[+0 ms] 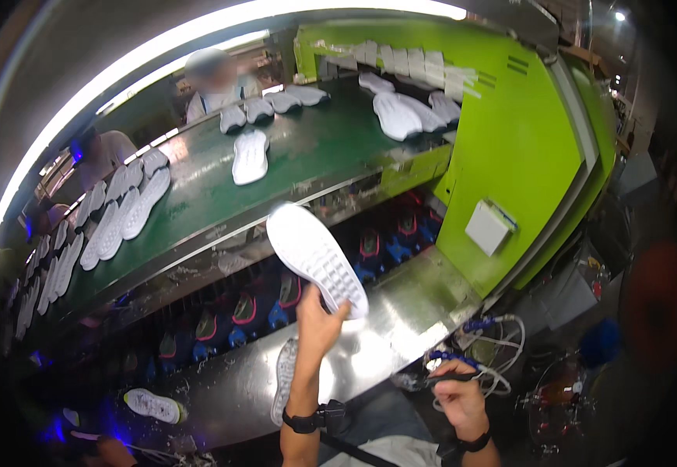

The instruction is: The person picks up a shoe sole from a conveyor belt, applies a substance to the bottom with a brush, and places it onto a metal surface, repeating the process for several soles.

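My left hand (319, 323) is closed on the heel end of a white shoe sole (307, 245), thumb on its studded face. The sole is held up and tilted, its rounded end toward the green conveyor belt (191, 206). My right hand (463, 401) grips a thin, dark, pen-like tool (454, 377) beside white tubing (510, 342) with blue fittings; the tool's exact kind is unclear. Below my left forearm, another sole (284, 377), greyish and partly hidden, lies on the metal ledge (389, 331).
More white soles (251, 158) lie along the belt, several at its left edge. A bright green machine housing (525, 163) stands at the right. Shoes (245, 307) line a lower level. A white shoe (153, 406) rests at lower left. A person (218, 82) is across the belt.
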Demonstrator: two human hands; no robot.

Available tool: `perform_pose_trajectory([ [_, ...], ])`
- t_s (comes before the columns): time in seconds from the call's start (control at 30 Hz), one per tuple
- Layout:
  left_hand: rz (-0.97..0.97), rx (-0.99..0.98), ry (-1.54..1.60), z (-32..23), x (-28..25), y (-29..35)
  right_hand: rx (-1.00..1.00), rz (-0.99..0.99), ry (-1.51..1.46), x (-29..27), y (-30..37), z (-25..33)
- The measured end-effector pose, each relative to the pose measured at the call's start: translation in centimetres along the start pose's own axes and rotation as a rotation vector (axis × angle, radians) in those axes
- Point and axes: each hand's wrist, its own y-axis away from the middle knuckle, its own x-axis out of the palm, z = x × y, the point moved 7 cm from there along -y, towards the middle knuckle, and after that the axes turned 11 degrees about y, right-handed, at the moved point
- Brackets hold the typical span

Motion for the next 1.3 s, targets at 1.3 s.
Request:
perform_pose_trajectory([
  [1.3,0.558,-1.002,0.745,-2.4,-4.2,16.7,-0.732,1.024,0.742,15.2,7.6,-3.0],
])
